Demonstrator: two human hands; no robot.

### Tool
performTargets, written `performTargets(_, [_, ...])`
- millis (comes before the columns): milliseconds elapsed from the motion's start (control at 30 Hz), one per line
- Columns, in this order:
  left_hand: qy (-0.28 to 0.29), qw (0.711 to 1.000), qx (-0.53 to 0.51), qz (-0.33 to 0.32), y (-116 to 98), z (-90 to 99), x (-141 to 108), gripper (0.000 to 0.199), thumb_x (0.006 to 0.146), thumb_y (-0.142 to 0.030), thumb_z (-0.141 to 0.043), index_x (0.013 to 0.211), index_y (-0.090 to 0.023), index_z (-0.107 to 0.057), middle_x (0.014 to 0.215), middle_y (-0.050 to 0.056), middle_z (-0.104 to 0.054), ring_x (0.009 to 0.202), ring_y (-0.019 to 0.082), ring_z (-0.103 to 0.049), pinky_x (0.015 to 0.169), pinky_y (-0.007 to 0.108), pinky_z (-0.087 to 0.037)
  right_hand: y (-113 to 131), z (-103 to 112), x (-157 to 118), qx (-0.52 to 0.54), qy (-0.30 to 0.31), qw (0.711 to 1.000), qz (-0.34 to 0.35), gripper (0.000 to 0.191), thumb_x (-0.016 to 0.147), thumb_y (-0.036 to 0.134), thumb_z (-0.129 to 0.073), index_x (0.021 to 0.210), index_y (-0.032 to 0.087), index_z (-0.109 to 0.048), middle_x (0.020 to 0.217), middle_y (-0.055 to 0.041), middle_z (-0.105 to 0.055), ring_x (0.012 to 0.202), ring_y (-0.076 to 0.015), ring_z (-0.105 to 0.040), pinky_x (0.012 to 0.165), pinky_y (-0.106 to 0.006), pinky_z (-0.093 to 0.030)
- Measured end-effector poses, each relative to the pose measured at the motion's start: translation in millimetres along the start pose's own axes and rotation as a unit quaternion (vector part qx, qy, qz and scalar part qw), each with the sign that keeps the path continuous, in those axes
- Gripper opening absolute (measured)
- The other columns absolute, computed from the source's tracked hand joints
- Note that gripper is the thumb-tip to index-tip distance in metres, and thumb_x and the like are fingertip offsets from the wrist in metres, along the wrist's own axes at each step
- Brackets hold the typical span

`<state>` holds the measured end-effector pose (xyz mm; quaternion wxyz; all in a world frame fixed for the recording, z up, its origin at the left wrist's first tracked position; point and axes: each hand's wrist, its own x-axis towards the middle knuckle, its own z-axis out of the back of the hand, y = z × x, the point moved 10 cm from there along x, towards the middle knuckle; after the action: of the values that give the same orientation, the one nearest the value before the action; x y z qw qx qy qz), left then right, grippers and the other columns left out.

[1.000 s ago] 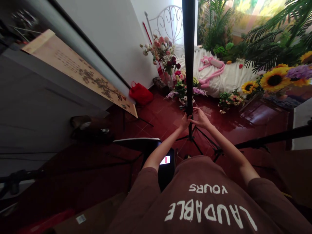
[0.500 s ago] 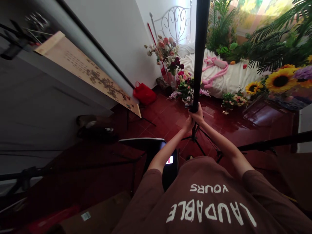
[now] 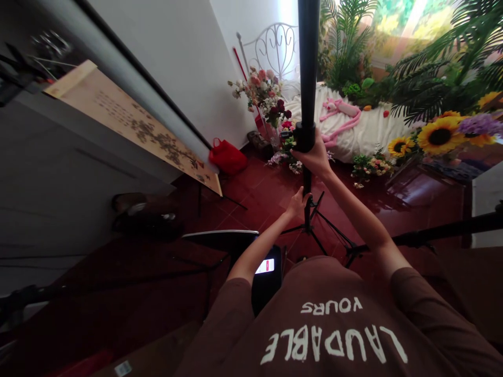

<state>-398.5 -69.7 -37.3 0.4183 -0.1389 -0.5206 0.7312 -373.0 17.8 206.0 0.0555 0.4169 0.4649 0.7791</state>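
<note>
A tall black tripod stand rises upright in front of me, its legs spread on the red tiled floor. My right hand is wrapped round the pole just at the thick black collar, which has a small knob on its left side. Lower on the thinner part of the pole, my left hand grips it with the thumb along the side. Both hands are closed, one above the other. The pole's top runs out of view.
Left stands a hanging scroll beside a red bag. Flowers, sunflowers and a bed with a pink plush toy lie ahead. A lit phone screen is near my left arm; another black pole crosses at right.
My right hand has moved up the pole together with the collar, and the lower thin section shows longer. My left hand stays low, so the hands are now apart.
</note>
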Motion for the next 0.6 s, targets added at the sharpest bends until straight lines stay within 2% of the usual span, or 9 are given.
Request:
performTargets(167, [-0.006,0.999,0.032,-0.006,2.7,-1.3,0.4,0.04,0.089,-0.054,-0.049,0.109,-0.02,-0.056,0.088,0.008,-0.069,0.077,0.021,-0.068,0.067,0.03,-0.051,18.5,8.0,-14.5,-0.058,0.004,0.997,-0.044,0.056,0.078,0.052,-0.064,0.117,0.021,-0.039,0.09,0.0008,-0.055,0.087,-0.0183,-0.061,0.08,-0.037,-0.05])
performTargets(267, [-0.012,0.999,0.031,-0.006,4.4,-0.5,0.1,0.042,0.088,-0.056,-0.05,0.111,-0.021,-0.056,0.086,0.007,-0.069,0.075,0.02,-0.068,0.066,0.029,-0.05,9.4,16.9,-41.2,-0.065,0.017,0.995,-0.08,0.055,0.075,0.055,-0.068,0.112,0.023,-0.042,0.089,-0.0005,-0.061,0.081,-0.0183,-0.062,0.075,-0.034,-0.051])
performTargets(367, [-0.013,0.999,0.035,0.004,7.3,-0.7,0.4,0.044,0.087,-0.056,-0.05,0.113,-0.02,-0.055,0.084,0.007,-0.069,0.073,0.02,-0.067,0.065,0.029,-0.05,-32.8,19.8,-87.4,-0.078,0.088,0.981,-0.151,0.043,0.072,0.052,-0.073,0.095,0.025,-0.051,0.085,-0.0019,-0.063,0.083,-0.0198,-0.062,0.068,-0.027,-0.049])
performTargets(467, [-0.01,0.999,0.044,0.018,9.8,-1.5,1.0,0.045,0.087,-0.056,-0.05,0.111,-0.02,-0.056,0.085,0.008,-0.069,0.073,0.021,-0.067,0.066,0.03,-0.049,-88.9,19.3,-148.8,-0.102,0.167,0.943,-0.268,0.043,0.06,0.044,-0.085,0.069,0.024,-0.048,0.063,0.0,-0.056,0.077,-0.0204,-0.061,0.058,-0.023,-0.043])
performTargets(533, [-0.011,0.998,0.05,0.021,10.0,-1.4,1.2,0.044,0.087,-0.056,-0.05,0.11,-0.02,-0.057,0.085,0.008,-0.068,0.075,0.021,-0.067,0.067,0.03,-0.048,-109.5,18.1,-180.6,-0.08,0.175,0.931,-0.311,0.045,0.058,0.042,-0.086,0.062,0.024,-0.045,0.055,0.0014,-0.051,0.07,-0.0184,-0.059,0.054,-0.021,-0.04])
performTargets(600, [-0.011,0.998,0.052,0.018,8.7,-1.3,1.2,0.043,0.087,-0.056,-0.05,0.109,-0.02,-0.057,0.086,0.008,-0.068,0.075,0.021,-0.067,0.068,0.03,-0.048,-117.6,14.8,-199.9,-0.061,0.163,0.928,-0.33,0.045,0.06,0.044,-0.085,0.06,0.024,-0.045,0.054,0.0024,-0.049,0.064,-0.0158,-0.057,0.051,-0.02,-0.036])
